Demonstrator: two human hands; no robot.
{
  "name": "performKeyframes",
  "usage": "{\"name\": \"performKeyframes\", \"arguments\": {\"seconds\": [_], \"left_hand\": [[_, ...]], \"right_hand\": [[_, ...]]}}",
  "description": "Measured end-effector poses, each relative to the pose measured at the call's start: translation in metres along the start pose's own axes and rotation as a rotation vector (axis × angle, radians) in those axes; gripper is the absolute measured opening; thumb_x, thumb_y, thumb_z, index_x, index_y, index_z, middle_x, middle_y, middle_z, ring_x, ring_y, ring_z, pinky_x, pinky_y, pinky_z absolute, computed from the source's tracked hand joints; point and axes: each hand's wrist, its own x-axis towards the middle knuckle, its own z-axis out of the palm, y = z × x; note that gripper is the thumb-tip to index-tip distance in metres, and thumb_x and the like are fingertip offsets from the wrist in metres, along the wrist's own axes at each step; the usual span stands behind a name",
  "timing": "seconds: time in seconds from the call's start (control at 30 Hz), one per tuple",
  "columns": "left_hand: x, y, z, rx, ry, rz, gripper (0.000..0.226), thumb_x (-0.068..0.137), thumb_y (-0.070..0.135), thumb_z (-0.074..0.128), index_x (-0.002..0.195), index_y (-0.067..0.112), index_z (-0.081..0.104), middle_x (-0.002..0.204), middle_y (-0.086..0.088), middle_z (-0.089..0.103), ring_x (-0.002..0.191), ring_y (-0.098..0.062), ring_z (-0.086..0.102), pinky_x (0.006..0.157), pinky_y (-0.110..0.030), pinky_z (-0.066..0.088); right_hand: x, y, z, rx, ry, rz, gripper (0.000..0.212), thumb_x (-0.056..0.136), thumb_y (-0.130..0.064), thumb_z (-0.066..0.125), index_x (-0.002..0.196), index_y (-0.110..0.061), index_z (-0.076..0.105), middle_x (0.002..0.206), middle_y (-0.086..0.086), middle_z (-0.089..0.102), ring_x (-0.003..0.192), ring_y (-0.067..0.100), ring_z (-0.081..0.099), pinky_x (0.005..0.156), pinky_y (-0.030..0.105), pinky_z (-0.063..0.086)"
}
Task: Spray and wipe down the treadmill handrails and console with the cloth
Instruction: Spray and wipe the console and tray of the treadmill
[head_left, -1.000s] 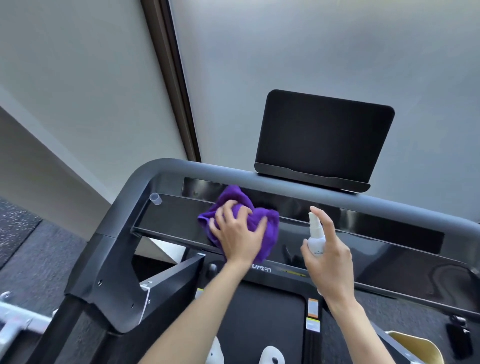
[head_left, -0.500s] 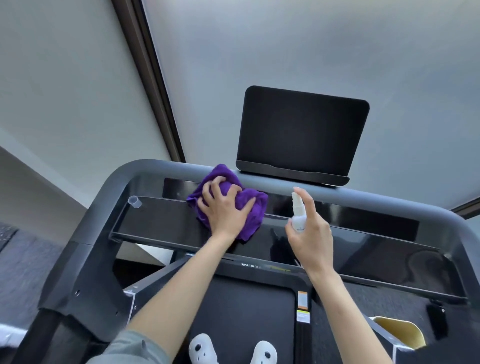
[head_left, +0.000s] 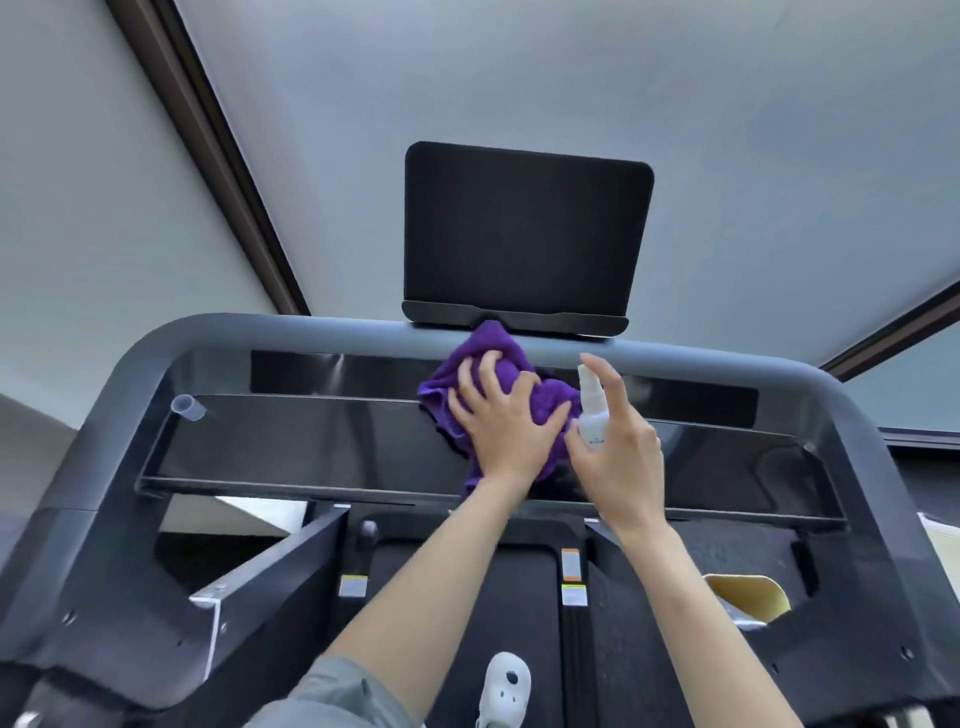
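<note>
My left hand (head_left: 504, 421) presses a crumpled purple cloth (head_left: 483, 358) flat against the glossy black console (head_left: 311, 441), with the cloth's top edge lying on the grey front handrail (head_left: 311, 332). Close beside it on the right, my right hand (head_left: 618, 457) holds a small white spray bottle (head_left: 592, 410) upright, index finger raised over its nozzle. A black tablet-like screen (head_left: 524, 234) stands on the handrail just behind the cloth.
A small clear plastic cap (head_left: 188, 407) sits at the console's left end. The grey side rails curve down at left (head_left: 104, 467) and right (head_left: 872, 467). The treadmill belt (head_left: 467, 597), a white shoe (head_left: 504, 686) and a yellowish object (head_left: 748, 595) lie below.
My left hand has slid the cloth rightward and up along the console to just under the screen. My right hand with the bottle now sits close against it.
</note>
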Motion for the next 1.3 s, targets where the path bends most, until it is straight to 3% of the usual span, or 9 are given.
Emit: {"name": "performKeyframes", "arguments": {"seconds": [0.13, 0.37, 0.47, 0.63, 0.73, 0.87, 0.97, 1.13, 1.3], "left_hand": [[-0.009, 0.002, 0.003, 0.004, -0.096, 0.074, 0.033, 0.079, 0.049, 0.057, 0.095, 0.023, 0.067, 0.141, -0.008, 0.043, 0.136, -0.037, 0.03, 0.107, -0.061, 0.022], [0.014, -0.112, -0.061, 0.067, 0.114, -0.31, 0.037, 0.077, 0.053, 0.071, 0.094, 0.021, 0.069, 0.132, -0.007, 0.046, 0.127, -0.035, 0.037, 0.107, -0.055, 0.026], [-0.003, -0.089, -0.049, 0.086, 0.135, -0.314, 0.038, 0.072, 0.054, 0.073, 0.09, 0.021, 0.07, 0.126, -0.007, 0.053, 0.12, -0.037, 0.045, 0.104, -0.053, 0.03], [-0.056, -0.002, -0.008, 0.065, -0.009, -0.01, 0.036, 0.066, 0.06, 0.066, 0.083, 0.028, 0.068, 0.119, -0.002, 0.06, 0.113, -0.034, 0.052, 0.1, -0.055, 0.035], [-0.043, 0.002, -0.004, 0.066, -0.07, 0.06, 0.037, 0.073, 0.059, 0.066, 0.089, 0.026, 0.069, 0.124, -0.002, 0.057, 0.118, -0.033, 0.048, 0.102, -0.054, 0.03], [-0.017, -0.054, -0.031, 0.094, 0.01, -0.086, 0.037, 0.076, 0.059, 0.067, 0.095, 0.027, 0.071, 0.126, -0.003, 0.055, 0.12, -0.032, 0.044, 0.097, -0.046, 0.029], [-0.007, -0.088, -0.042, 0.095, 0.099, -0.224, 0.038, 0.073, 0.055, 0.074, 0.091, 0.021, 0.072, 0.122, -0.007, 0.056, 0.116, -0.036, 0.045, 0.096, -0.052, 0.031], [-0.018, -0.026, -0.012, 0.101, 0.013, -0.191, 0.039, 0.073, 0.054, 0.073, 0.091, 0.02, 0.068, 0.124, -0.009, 0.051, 0.119, -0.037, 0.042, 0.101, -0.056, 0.028], [-0.034, 0.027, 0.013, 0.075, -0.032, -0.133, 0.04, 0.073, 0.056, 0.073, 0.091, 0.02, 0.068, 0.125, -0.007, 0.052, 0.12, -0.036, 0.042, 0.103, -0.057, 0.025]], "right_hand": [[0.004, 0.001, -0.008, 0.015, 0.02, -0.028, 0.067, 0.083, -0.006, 0.064, 0.14, -0.031, 0.041, 0.084, 0.0, 0.061, 0.061, 0.024, 0.053, 0.059, 0.039, 0.052], [-0.002, 0.003, -0.008, 0.051, 0.051, 0.008, 0.071, 0.081, -0.001, 0.062, 0.137, -0.038, 0.039, 0.072, -0.002, 0.056, 0.061, 0.026, 0.052, 0.06, 0.039, 0.052], [-0.012, 0.009, -0.01, 0.052, 0.047, 0.037, 0.072, 0.081, -0.001, 0.062, 0.139, -0.038, 0.041, 0.07, -0.003, 0.054, 0.059, 0.024, 0.052, 0.059, 0.037, 0.051], [-0.021, 0.021, -0.019, 0.029, 0.047, 0.048, 0.069, 0.081, -0.002, 0.065, 0.14, -0.032, 0.044, 0.066, -0.005, 0.048, 0.053, 0.022, 0.046, 0.056, 0.035, 0.047], [-0.023, 0.023, -0.023, 0.018, 0.031, 0.041, 0.068, 0.081, -0.003, 0.065, 0.14, -0.031, 0.044, 0.064, -0.002, 0.05, 0.054, 0.024, 0.048, 0.057, 0.037, 0.049], [-0.023, 0.028, -0.034, 0.026, 0.07, 0.068, 0.069, 0.084, -0.002, 0.063, 0.14, -0.035, 0.04, 0.069, 0.0, 0.054, 0.06, 0.025, 0.053, 0.062, 0.039, 0.051], [-0.027, 0.039, -0.05, 0.035, 0.147, 0.107, 0.069, 0.085, -0.006, 0.063, 0.138, -0.039, 0.035, 0.07, -0.004, 0.052, 0.06, 0.021, 0.052, 0.061, 0.037, 0.048], [-0.034, 0.064, -0.08, -0.059, 0.198, 0.12, 0.073, 0.084, -0.012, 0.067, 0.139, -0.042, 0.029, 0.083, 0.0, 0.058, 0.068, 0.024, 0.056, 0.062, 0.036, 0.049], [-0.036, 0.089, -0.105, -0.141, 0.21, 0.137, 0.074, 0.084, -0.011, 0.069, 0.139, -0.041, 0.028, 0.082, -0.002, 0.057, 0.064, 0.016, 0.053, 0.056, 0.027, 0.041]]}}
